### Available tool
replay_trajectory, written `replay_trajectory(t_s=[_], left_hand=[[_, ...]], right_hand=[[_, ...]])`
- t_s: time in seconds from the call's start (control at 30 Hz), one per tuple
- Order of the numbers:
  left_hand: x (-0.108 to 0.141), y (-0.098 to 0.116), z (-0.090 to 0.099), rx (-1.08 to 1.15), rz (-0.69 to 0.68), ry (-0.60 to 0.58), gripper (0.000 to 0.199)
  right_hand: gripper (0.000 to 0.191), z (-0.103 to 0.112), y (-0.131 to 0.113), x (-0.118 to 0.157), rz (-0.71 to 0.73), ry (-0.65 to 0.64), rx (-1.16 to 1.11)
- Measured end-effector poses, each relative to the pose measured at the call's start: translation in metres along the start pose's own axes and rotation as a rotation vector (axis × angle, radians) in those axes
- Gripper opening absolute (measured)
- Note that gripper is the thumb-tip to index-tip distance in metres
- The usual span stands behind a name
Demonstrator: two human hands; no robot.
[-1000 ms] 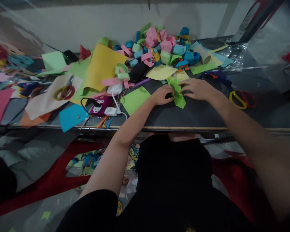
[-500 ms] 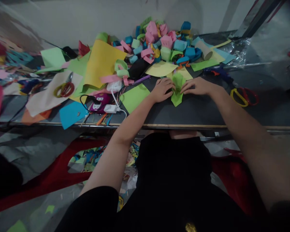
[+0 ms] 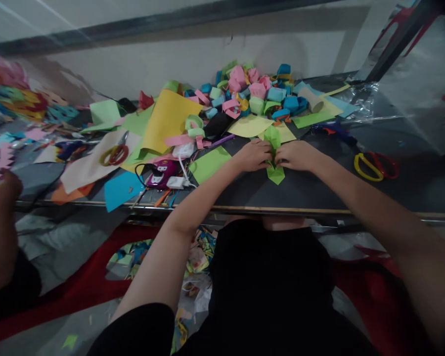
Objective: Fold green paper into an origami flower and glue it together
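A folded piece of light green paper (image 3: 275, 174) stands between my two hands on the dark table (image 3: 311, 193). From its left side, my left hand (image 3: 252, 154) grips the edge with bent fingers. My right hand (image 3: 296, 155) pinches the opposite edge, its fingertips close to those of the left. The paper's middle is partly hidden by my fingers; its pointed ends show above and below them. A flat green sheet (image 3: 209, 164) lies left of my left hand, and pale yellow paper (image 3: 250, 126) lies just beyond it.
Folded paper pieces (image 3: 257, 91) are heaped at the back. Scissors (image 3: 374, 166) and a blue glue gun (image 3: 335, 131) lie at right. A purple power strip (image 3: 162, 174), more scissors (image 3: 113, 155) and a yellow sheet (image 3: 170, 121) are at left. Another person's hand (image 3: 3, 193) is at far left.
The view has tilted up, so the table sits lower. My hands have come closer together on the green paper, which looks narrower. Another person's hand has come into view at far left.
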State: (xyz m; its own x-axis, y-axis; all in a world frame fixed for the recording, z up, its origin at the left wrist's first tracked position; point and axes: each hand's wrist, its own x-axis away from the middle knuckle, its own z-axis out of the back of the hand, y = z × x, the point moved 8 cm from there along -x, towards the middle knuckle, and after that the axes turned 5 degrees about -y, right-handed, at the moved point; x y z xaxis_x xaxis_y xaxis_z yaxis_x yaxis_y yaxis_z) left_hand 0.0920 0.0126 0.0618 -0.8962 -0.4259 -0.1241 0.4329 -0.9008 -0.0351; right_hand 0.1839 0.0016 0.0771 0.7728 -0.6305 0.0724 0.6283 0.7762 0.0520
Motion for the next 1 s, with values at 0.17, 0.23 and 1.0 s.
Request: replay_trajectory(t_s=[0.17, 0.23, 1.0], left_hand=[[0.0, 0.03, 0.01, -0.113, -0.031, -0.047, 0.026], [0.002, 0.044, 0.01, -0.167, -0.045, -0.095, 0.033], [0.043, 0.107, 0.004, -0.198, 0.413, -0.093, 0.035]], right_hand=[[0.028, 0.007, -0.021, 0.008, -0.004, 0.043, 0.164], [0.032, 0.008, -0.028, 0.014, -0.021, 0.079, 0.194], [0.041, -0.019, -0.083, 0.074, -0.311, 0.181, -0.028]])
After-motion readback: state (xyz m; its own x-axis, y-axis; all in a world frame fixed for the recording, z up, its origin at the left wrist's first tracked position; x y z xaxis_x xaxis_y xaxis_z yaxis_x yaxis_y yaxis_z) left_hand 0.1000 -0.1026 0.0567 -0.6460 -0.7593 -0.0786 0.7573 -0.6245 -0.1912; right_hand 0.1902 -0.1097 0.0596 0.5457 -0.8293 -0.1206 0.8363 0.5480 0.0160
